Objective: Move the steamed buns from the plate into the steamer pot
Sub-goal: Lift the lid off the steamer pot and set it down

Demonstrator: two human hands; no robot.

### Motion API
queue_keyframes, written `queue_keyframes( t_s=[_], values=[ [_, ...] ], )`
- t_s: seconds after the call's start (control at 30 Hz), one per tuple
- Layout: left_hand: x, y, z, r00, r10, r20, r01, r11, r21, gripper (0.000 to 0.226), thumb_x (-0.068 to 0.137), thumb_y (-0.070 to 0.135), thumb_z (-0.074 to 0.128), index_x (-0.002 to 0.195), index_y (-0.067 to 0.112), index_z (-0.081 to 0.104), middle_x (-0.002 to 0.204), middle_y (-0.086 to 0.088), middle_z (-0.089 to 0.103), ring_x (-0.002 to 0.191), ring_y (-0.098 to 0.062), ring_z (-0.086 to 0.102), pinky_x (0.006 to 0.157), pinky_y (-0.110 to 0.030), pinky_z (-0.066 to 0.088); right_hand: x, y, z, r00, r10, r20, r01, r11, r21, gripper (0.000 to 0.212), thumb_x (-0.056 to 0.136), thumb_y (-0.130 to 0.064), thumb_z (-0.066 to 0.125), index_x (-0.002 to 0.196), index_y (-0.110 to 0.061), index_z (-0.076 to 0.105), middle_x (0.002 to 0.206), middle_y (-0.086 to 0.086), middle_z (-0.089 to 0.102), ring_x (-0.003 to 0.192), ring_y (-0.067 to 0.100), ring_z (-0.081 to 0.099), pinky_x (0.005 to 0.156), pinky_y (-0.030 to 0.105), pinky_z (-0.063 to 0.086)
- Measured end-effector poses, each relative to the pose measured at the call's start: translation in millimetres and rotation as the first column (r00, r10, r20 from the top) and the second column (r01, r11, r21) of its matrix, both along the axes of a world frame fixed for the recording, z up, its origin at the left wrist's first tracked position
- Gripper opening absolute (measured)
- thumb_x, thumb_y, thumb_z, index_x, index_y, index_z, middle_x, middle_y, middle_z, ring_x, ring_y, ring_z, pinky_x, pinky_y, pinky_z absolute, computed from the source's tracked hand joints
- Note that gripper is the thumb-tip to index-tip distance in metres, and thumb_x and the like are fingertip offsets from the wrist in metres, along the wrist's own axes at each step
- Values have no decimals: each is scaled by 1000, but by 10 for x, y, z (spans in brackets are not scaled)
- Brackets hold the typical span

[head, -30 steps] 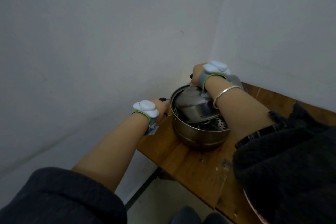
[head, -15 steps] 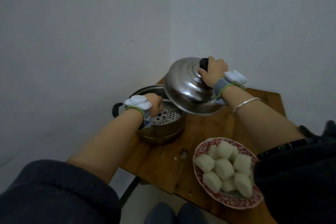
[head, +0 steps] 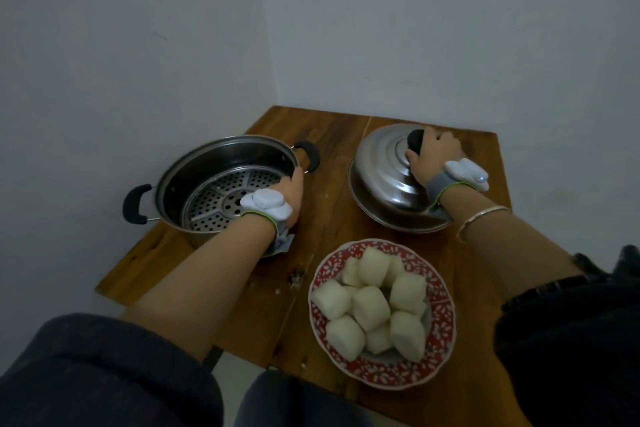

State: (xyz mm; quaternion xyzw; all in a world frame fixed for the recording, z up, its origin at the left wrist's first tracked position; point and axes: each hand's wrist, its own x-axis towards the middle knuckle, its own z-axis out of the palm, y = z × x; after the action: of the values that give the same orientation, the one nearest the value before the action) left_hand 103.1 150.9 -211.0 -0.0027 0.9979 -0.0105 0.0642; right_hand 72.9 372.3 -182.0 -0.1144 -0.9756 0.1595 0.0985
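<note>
Several white steamed buns (head: 377, 302) are piled on a red patterned plate (head: 441, 329) at the table's near right. The open steel steamer pot (head: 194, 170) stands at the left, its perforated tray (head: 221, 198) bare. My left hand (head: 292, 192) grips the pot's near right rim. My right hand (head: 433, 152) holds the black knob of the steel lid (head: 381, 180), which rests dome up on the table at the back right.
The small wooden table (head: 332, 135) sits in a corner between two grey walls. The pot's two black handles (head: 133, 204) stick out left and back right. My knees show below the table's near edge.
My right hand carried the lid off the pot to the right and set it on the table. My left hand stayed on the pot's rim. The camera view swung right.
</note>
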Motion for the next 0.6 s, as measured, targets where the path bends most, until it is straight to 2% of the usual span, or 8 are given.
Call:
queue_keyframes(
  t_s=[0.07,0.1,0.2,0.3,0.37,0.43,0.53,0.6],
  values=[
    [-39,7,-52,999,50,5,-50,999,3,48,97,9,42,144,6,32,134,-20,54,120,-38,55,101,-43,45,-110,-19,-183,999,26,34,-26,1000,1,50,95,-28,48,136,-1,36,136,29,40,127,41,38,103,44,36],
    [-52,-2,-36,999,53,-8,-52,998,30,50,96,9,41,145,7,30,135,-20,53,120,-38,54,101,-43,45,-120,-28,-210,999,36,30,-37,999,14,50,96,-28,48,135,-1,36,136,29,41,126,41,39,103,45,37],
    [-83,-47,-46,1000,-11,22,9,998,63,58,98,10,33,151,4,10,148,-22,38,129,-34,48,104,-41,40,-203,-106,-333,996,66,56,-68,997,39,49,96,-30,47,134,0,37,135,30,41,125,42,39,101,45,38],
    [-63,-59,-23,999,-31,-11,32,996,88,60,98,9,35,151,1,7,148,-22,38,126,-33,51,98,-39,44,-263,-167,-400,994,82,76,-85,996,40,49,96,-30,47,134,-1,37,135,29,41,125,41,39,102,45,37],
    [-48,-56,-14,998,-67,9,66,996,58,64,99,10,33,151,1,-4,154,-18,29,135,-31,42,106,-37,38,-296,-190,-424,992,86,92,-91,995,47,47,96,-30,47,132,0,39,135,29,41,124,41,39,102,46,38],
    [-68,-72,-36,997,-73,32,73,997,8,62,100,12,32,152,4,-2,156,-16,26,138,-29,38,111,-38,34,-326,-185,-429,992,78,104,-83,996,42,44,96,-29,47,128,1,42,134,29,42,123,42,40,101,46,38],
    [-62,-56,0,996,-86,10,85,996,16,64,97,10,37,152,5,5,148,-20,39,125,-33,51,101,-40,43,-331,-180,-397,989,70,132,-74,997,25,45,95,-29,48,129,0,41,136,28,40,125,41,39,103,46,37],
    [-27,-23,39,994,-111,7,111,994,8,65,98,13,38,151,1,2,147,-21,36,126,-34,49,99,-38,43,-314,-184,-385,984,77,162,-84,996,34,51,94,-31,49,134,-3,36,138,27,40,125,42,40,105,46,37]
  ],
)
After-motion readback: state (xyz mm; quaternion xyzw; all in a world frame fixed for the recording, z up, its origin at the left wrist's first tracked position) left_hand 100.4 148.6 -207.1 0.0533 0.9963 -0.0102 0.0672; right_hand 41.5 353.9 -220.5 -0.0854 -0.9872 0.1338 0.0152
